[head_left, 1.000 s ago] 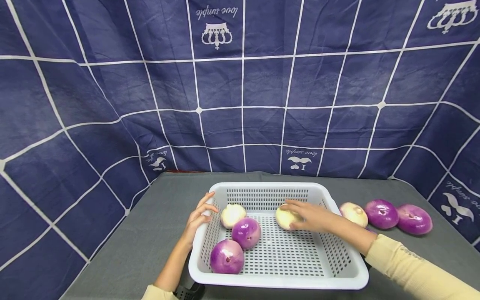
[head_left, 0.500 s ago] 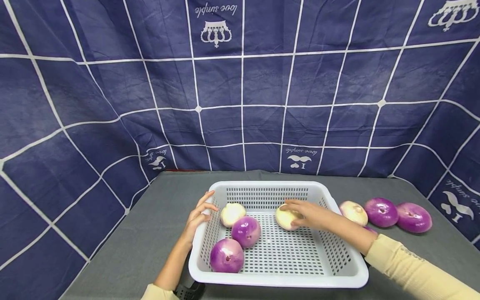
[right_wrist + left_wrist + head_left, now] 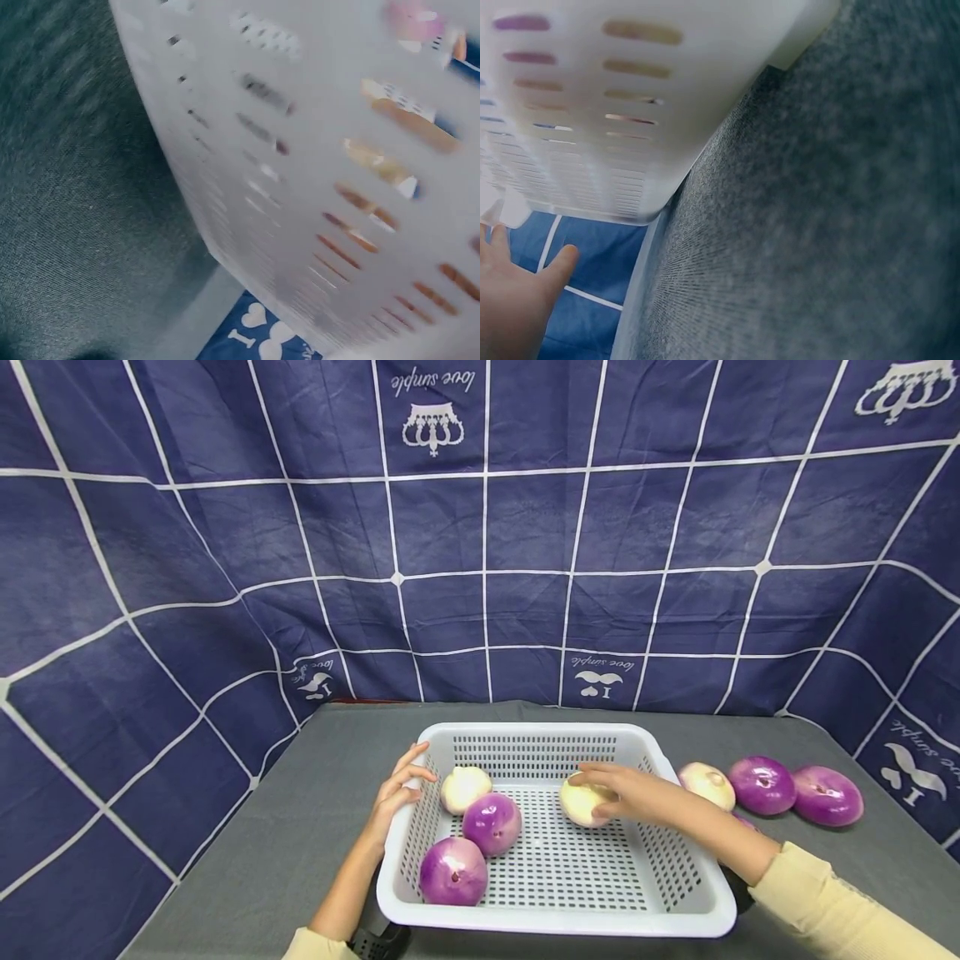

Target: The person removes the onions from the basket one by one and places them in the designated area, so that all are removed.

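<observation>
A white plastic basket [image 3: 555,923] with slotted walls stands on the grey cloth. Inside it, toward the right back, my right hand [image 3: 637,793] grips a pale turnip [image 3: 577,808] from its right side, fingers over the top. At the basket's left rim, my left hand [image 3: 388,806] lies with fingers extended and touching the edge; the left wrist view shows its thumb spread outside the wall. Left of the gripped turnip sit a pale turnip [image 3: 465,790] and two purple turnips, a middle one [image 3: 492,823] and a front one [image 3: 453,871]. The basket wall mostly hides my right hand in the right wrist view.
Outside the basket on the right lie a pale turnip [image 3: 707,786], a purple turnip [image 3: 762,785] and another purple turnip [image 3: 828,795]. A further purple one is mostly hidden behind my right forearm. A blue checked curtain [image 3: 525,543] rises behind the table.
My right hand and the pale turnip in it have shifted slightly to the right inside the basket. The left hand, basket and other turnips stay in place.
</observation>
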`<move>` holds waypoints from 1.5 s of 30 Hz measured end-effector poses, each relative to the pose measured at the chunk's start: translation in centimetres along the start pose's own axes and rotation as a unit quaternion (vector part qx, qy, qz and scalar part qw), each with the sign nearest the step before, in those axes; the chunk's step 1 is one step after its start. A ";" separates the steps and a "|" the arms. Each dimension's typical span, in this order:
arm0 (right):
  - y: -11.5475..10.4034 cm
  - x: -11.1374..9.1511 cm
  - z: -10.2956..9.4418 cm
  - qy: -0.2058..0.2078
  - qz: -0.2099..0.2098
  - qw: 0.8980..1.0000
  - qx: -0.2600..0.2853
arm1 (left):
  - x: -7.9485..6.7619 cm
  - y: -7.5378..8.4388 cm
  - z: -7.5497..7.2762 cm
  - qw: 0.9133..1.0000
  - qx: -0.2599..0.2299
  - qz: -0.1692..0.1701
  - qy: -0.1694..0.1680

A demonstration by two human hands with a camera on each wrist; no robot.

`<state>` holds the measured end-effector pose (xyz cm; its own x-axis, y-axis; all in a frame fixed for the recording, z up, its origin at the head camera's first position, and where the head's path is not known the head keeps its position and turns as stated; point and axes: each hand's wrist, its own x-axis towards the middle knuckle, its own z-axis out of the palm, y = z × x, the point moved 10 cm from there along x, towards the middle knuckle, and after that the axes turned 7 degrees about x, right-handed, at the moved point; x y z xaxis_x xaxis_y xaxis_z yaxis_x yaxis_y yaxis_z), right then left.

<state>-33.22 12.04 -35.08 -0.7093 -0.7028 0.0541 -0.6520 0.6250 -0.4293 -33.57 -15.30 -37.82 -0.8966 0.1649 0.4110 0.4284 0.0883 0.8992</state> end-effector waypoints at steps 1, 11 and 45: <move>-0.1 -0.1 -0.2 0.002 -0.002 1.000 0.000 | 0.0 0.0 0.0 1.000 0.000 0.003 0.000; -0.7 -1.5 -1.3 0.023 -0.003 1.000 0.016 | -0.1 0.1 0.0 1.000 -0.007 0.014 0.003; -1.7 -7.1 -4.6 0.154 0.038 0.987 0.038 | 0.0 0.0 -0.1 1.000 -0.008 0.010 0.009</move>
<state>-28.26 17.53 -30.62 -0.8108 -0.5109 0.2857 -0.5802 0.6365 -0.5082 -33.58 -15.38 -37.77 -0.8896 0.1490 0.4318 0.4449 0.0685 0.8930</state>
